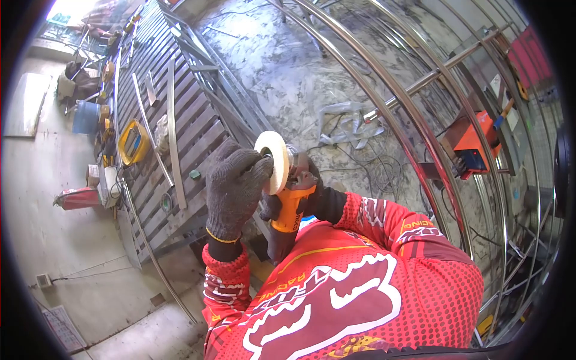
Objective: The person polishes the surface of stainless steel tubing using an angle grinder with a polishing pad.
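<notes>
In front of my chest is an orange angle grinder (291,210) with a pale, round buffing wheel (277,162) at its head. My right hand (309,180), in a dark glove, is wrapped around the grinder near its head. My left hand (233,186), in a grey knit glove, is closed with its fingertips at the face of the wheel, gripping it near the middle. The fastening at the wheel's centre is hidden by those fingers. The wheel stands nearly edge-on to me and shows no motion blur.
A slatted metal bench (192,120) on the left bears metal strips (174,132) and a yellow container (134,143). Curved shiny steel tubes (384,78) rise on the right, by an orange machine (477,144). Cables (384,171) and clear plastic (345,123) lie on the scuffed floor.
</notes>
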A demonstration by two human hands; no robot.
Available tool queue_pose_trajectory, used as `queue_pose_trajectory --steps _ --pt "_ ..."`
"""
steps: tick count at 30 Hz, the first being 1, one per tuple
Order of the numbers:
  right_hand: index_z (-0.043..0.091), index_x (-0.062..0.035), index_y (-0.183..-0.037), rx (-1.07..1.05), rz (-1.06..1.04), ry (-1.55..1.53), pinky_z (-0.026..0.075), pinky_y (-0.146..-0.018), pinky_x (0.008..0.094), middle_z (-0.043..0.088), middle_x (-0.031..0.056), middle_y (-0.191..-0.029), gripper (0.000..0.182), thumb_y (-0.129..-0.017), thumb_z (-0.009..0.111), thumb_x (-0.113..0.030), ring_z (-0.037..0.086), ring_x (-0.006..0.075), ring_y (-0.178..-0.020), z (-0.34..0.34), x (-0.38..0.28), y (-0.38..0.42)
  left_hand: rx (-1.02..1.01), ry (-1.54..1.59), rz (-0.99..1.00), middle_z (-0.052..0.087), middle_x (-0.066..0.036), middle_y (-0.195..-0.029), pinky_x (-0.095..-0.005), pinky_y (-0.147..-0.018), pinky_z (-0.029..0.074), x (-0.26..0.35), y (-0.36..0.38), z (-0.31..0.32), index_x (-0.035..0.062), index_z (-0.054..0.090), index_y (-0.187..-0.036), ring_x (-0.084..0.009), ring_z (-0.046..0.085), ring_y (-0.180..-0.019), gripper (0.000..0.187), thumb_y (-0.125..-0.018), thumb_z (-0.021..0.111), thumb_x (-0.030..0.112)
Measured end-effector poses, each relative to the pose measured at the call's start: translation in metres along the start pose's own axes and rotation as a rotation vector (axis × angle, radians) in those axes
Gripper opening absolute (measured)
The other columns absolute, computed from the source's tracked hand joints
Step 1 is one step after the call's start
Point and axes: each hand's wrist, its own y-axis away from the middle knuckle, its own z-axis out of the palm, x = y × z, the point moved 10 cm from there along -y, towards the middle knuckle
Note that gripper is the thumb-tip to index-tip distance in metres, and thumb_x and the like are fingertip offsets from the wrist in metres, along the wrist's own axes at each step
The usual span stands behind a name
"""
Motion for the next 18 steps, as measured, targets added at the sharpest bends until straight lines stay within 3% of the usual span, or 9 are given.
queue_pose_trajectory --steps 1,5,7,11,13,14,16,17,18 --pt "0.053 -0.0045 -0.126 -0.063 0.129 -0.625 0.049 -0.088 0.0376 0.058 0.0098 -0.111 0.070 -0.092 0.053 -0.066 0.060 0.0226 -0.098 0.009 0.010 -0.001 -0.018 -0.047 0.078 0.061 -0.011 -0.076 -0.0358 -0.065 0.048 0.006 -0.001 0.001 -0.0002 0.072 -0.089 -0.0247 0.059 -0.072 0.013 -0.079 0.074 0.007" --pt "0.054 -0.0045 -0.125 0.015 0.170 -0.542 0.049 -0.087 0.0369 0.058 0.0095 -0.110 0.072 -0.090 0.055 -0.068 0.061 0.0216 -0.097 -0.004 0.018 0.001 0.000 0.007 0.055 0.061 -0.012 -0.078 -0.0371 -0.068 0.048 0.009 -0.002 0.002 0.0006 0.072 -0.091 -0.0279 0.059 -0.075 0.016 -0.077 0.075 0.007" --pt "0.050 -0.0053 -0.134 -0.241 0.072 -0.732 0.048 -0.096 0.0377 0.057 0.0103 -0.124 0.068 -0.096 0.054 -0.060 0.059 0.0215 -0.110 0.010 0.008 0.001 -0.021 -0.017 0.143 0.062 -0.012 -0.080 -0.0380 -0.071 0.049 0.016 -0.002 0.005 0.0013 0.073 -0.092 -0.0272 0.060 -0.077 0.017 -0.076 0.076 0.007" --pt "0.043 -0.0078 -0.146 -0.231 0.071 -0.753 0.043 -0.107 0.0379 0.053 0.0097 -0.138 0.062 -0.101 0.050 -0.050 0.055 0.0216 -0.123 -0.013 0.031 0.008 -0.045 0.142 0.109 0.063 -0.011 -0.081 -0.0387 -0.072 0.049 0.007 0.001 0.003 0.0018 0.073 -0.093 -0.0276 0.061 -0.078 0.019 -0.075 0.077 0.005" --pt "0.035 -0.0106 -0.153 -0.056 0.102 -0.434 0.038 -0.114 0.0385 0.048 0.0087 -0.148 0.060 -0.105 0.046 -0.044 0.050 0.0214 -0.131 -0.042 0.068 0.008 0.047 0.122 0.053 0.064 -0.010 -0.081 -0.0390 -0.074 0.049 -0.002 0.002 -0.007 0.0022 0.073 -0.093 -0.0272 0.062 -0.079 0.020 -0.074 0.077 0.003" --pt "0.035 -0.0106 -0.153 -0.057 0.104 -0.434 0.038 -0.114 0.0385 0.048 0.0087 -0.148 0.060 -0.105 0.046 -0.044 0.050 0.0214 -0.131 -0.031 0.051 0.008 0.049 0.122 0.052 0.064 -0.010 -0.081 -0.0390 -0.074 0.049 -0.002 0.002 -0.008 0.0022 0.073 -0.093 -0.0272 0.062 -0.079 0.020 -0.074 0.077 0.003" --pt "0.037 -0.0106 -0.152 -0.038 -0.029 0.688 0.038 -0.114 0.0394 0.049 0.0091 -0.146 0.057 -0.106 0.045 -0.043 0.051 0.0219 -0.130 -0.018 0.004 0.012 -0.072 0.012 0.087 0.064 -0.009 -0.086 -0.0386 -0.078 0.049 0.002 0.001 0.003 0.0020 0.072 -0.093 -0.0264 0.061 -0.085 0.021 -0.073 0.075 -0.002" --pt "0.037 -0.0106 -0.152 -0.042 -0.028 0.687 0.038 -0.114 0.0394 0.049 0.0091 -0.146 0.057 -0.106 0.045 -0.043 0.051 0.0219 -0.130 -0.019 0.005 0.008 -0.068 0.010 0.085 0.064 -0.009 -0.086 -0.0386 -0.078 0.049 0.003 0.000 0.001 0.0020 0.072 -0.093 -0.0264 0.061 -0.085 0.021 -0.073 0.075 -0.002" --pt "0.038 -0.0106 -0.151 -0.216 0.011 -0.081 0.038 -0.115 0.0390 0.050 0.0090 -0.145 0.055 -0.106 0.045 -0.041 0.050 0.0219 -0.131 -0.005 0.011 0.004 -0.063 0.008 0.132 0.063 -0.010 -0.089 -0.0386 -0.079 0.049 0.010 0.000 -0.002 0.0021 0.072 -0.094 -0.0262 0.061 -0.088 0.022 -0.072 0.073 -0.003"
